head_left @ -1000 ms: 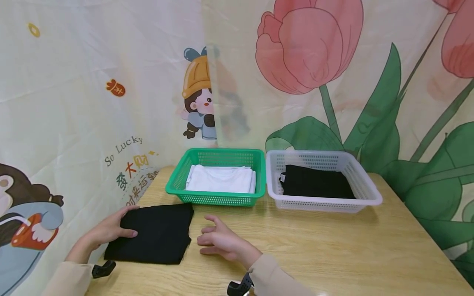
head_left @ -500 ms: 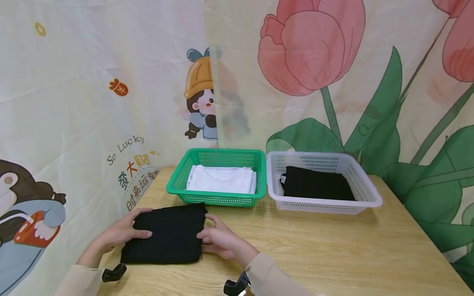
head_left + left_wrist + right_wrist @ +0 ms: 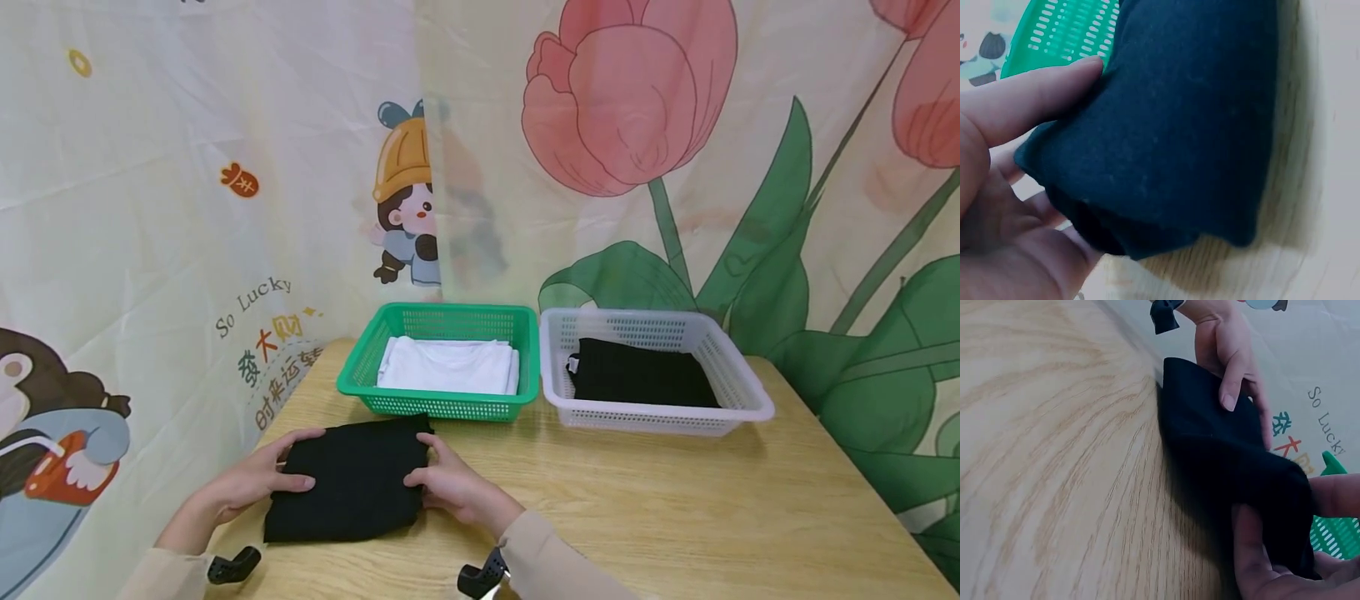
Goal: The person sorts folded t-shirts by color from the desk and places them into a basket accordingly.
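Note:
A folded black garment (image 3: 348, 483) lies between the two hands at the front left of the table. At its left edge, my left hand (image 3: 258, 479) grips it with the thumb on top and the fingers beneath, as the left wrist view shows. My right hand (image 3: 457, 483) pinches the right edge, the thumb (image 3: 1249, 534) pressed into the cloth. In the left wrist view the garment's corner (image 3: 1116, 169) is raised off the wood, with a shadow below. The fingertips under the cloth are hidden.
Behind the garment stands a green basket (image 3: 438, 408) holding folded white cloth (image 3: 450, 365). Right beside it is a white basket (image 3: 652, 417) with a folded black garment (image 3: 641, 372) inside. The wooden table (image 3: 660, 508) meets printed curtains (image 3: 480, 167) at the back and left.
The front garment has moved right with my left hand. My right hand, at first apart from it, now grips its right edge, and the garment has begun to bend.

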The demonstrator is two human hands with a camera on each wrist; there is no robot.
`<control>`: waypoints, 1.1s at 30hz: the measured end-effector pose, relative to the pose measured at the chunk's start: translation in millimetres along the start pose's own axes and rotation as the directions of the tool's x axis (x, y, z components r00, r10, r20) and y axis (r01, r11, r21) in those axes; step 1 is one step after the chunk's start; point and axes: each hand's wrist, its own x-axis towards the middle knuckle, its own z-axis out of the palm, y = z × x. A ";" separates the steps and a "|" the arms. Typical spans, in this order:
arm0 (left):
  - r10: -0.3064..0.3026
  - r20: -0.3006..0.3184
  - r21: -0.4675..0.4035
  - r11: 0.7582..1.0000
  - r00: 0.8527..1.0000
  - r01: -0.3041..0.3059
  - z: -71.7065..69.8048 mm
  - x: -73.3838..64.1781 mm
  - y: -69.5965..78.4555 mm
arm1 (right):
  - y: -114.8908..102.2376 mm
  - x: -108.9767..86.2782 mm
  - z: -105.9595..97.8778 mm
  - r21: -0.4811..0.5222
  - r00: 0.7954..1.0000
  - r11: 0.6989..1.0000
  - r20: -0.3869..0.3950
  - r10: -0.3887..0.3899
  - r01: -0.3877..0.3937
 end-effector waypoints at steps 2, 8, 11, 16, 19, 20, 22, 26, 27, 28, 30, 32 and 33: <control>0.008 0.011 -0.029 1.000 1.000 -0.007 2.5 0.7 1.5 | -1.0 0.6 -0.5 0.001 1.000 1.000 0.000 -0.002 0.002; 0.049 0.081 -0.109 0.993 0.995 -0.040 8.2 3.3 4.4 | -2.3 5.0 2.9 -0.115 0.997 0.993 -0.069 -0.019 0.011; 0.050 0.083 -0.122 0.992 0.995 -0.039 12.7 5.8 2.9 | -2.9 6.4 3.4 -0.201 0.993 0.980 -0.112 -0.037 0.014; 0.021 0.023 -0.092 0.996 1.000 -0.018 23.3 8.9 3.2 | -0.8 3.3 -5.8 -0.235 0.991 0.971 -0.107 -0.082 0.055; -0.008 -0.020 -0.077 0.997 1.000 0.007 34.1 10.7 9.3 | 0.6 -4.2 -17.5 -0.242 0.990 0.968 -0.100 -0.101 0.074; -0.012 -0.024 -0.074 0.997 1.000 0.011 38.4 11.6 11.7 | 0.5 -7.9 -22.0 -0.244 0.990 0.967 -0.097 -0.105 0.079; -0.016 -0.025 -0.076 0.997 1.000 0.014 47.1 13.8 17.4 | -1.3 -16.0 -31.0 -0.238 0.990 0.968 -0.088 -0.107 0.083; -0.017 -0.023 -0.076 0.997 1.000 0.015 64.2 17.6 33.7 | -8.1 -33.0 -49.2 -0.222 0.993 0.971 -0.065 -0.102 0.085; -0.018 -0.022 -0.078 0.997 1.000 0.016 68.5 19.0 38.1 | -10.0 -37.5 -54.4 -0.222 0.993 0.972 -0.061 -0.098 0.082; -0.017 -0.022 -0.081 0.997 1.000 0.015 73.0 20.3 42.9 | -12.0 -42.0 -59.8 -0.224 0.994 0.971 -0.058 -0.094 0.079; -0.006 -0.020 -0.083 0.997 1.000 0.005 82.8 23.8 52.6 | -15.8 -51.5 -71.7 -0.221 0.995 0.973 -0.054 -0.085 0.071; 0.017 -0.021 -0.082 0.996 1.000 -0.018 94.0 27.7 62.7 | -18.8 -61.4 -84.8 -0.225 0.995 0.972 -0.057 -0.081 0.066; 0.032 -0.012 -0.097 0.995 0.999 -0.033 99.9 29.9 67.6 | -19.9 -66.7 -91.6 -0.231 0.995 0.971 -0.060 -0.078 0.062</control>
